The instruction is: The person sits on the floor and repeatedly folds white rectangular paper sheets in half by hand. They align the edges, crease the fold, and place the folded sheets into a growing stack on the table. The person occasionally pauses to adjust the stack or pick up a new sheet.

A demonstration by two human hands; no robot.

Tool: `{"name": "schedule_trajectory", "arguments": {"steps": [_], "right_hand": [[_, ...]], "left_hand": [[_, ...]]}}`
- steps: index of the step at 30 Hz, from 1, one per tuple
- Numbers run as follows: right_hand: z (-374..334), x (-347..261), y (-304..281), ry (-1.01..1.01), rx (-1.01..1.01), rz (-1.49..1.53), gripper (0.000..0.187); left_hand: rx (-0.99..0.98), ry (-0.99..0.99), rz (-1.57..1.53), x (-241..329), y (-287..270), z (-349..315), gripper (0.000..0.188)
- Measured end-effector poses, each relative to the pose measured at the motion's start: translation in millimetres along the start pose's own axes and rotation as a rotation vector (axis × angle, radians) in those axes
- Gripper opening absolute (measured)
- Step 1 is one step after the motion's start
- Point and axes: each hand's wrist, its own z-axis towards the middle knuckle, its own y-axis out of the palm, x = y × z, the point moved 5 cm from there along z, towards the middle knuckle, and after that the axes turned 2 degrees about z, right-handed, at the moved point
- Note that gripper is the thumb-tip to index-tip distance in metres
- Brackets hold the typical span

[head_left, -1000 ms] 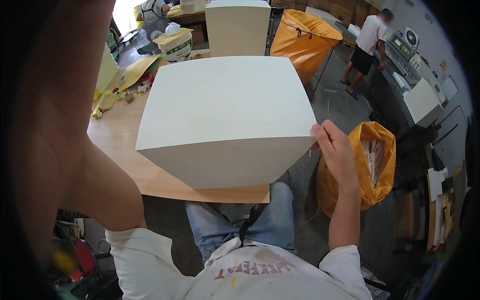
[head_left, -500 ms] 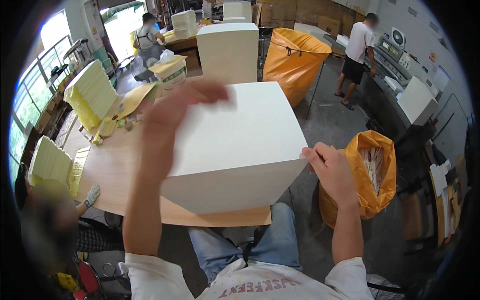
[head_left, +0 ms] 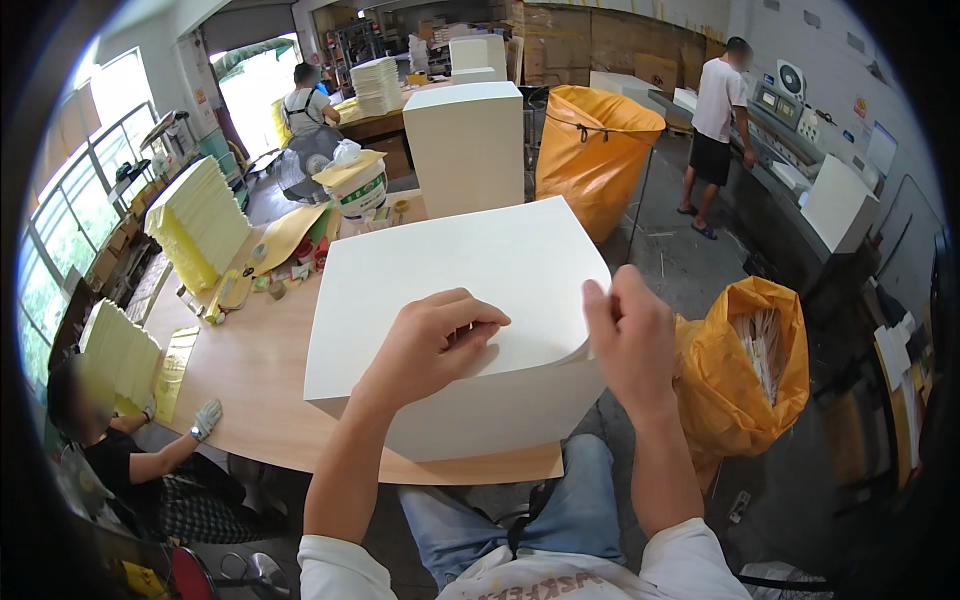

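Note:
A tall stack of white paper sheets (head_left: 450,240) stands at the table's front, right before me. At its near right corner my right hand (head_left: 632,335) pinches the paper between thumb and fingers, and that corner curls upward. How many sheets are in the pinch cannot be made out. My left hand (head_left: 440,340) rests over the near edge of the top sheet, its fingers curled in and nothing visible in them.
A wooden table (head_left: 235,365) holds yellow-wrapped paper stacks (head_left: 195,225), a bucket (head_left: 355,185) and another white stack (head_left: 465,145). Orange sacks (head_left: 600,150) stand to the right, one with paper scraps. A gloved co-worker (head_left: 150,460) sits at left; others work farther back.
My left hand has come down and right, from above the stack's left side to its near edge. My right hand has raised the paper's near right corner.

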Motion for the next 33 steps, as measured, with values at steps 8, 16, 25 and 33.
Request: {"name": "schedule_trajectory", "arguments": {"steps": [8,16,25,33], "right_hand": [[5.4,23.5,5.6,0.255,-0.037,0.607,0.039],[3.5,24.7,12.0,0.534,-0.046,1.061,0.036],[12.0,20.2,8.1,0.473,-0.125,0.983,0.036],[15.9,13.3,14.0,0.237,0.012,0.639,0.039]], "left_hand": [[0.015,0.003,-0.086,6.6,0.4,-1.0,0.036],[0.006,0.114,-0.062,-1.1,-3.5,-3.4,0.064],[-0.008,0.002,-0.129,-7.6,-4.0,-2.5,0.057],[0.044,0.099,-0.142,5.9,-4.6,-2.0,0.048]]}}
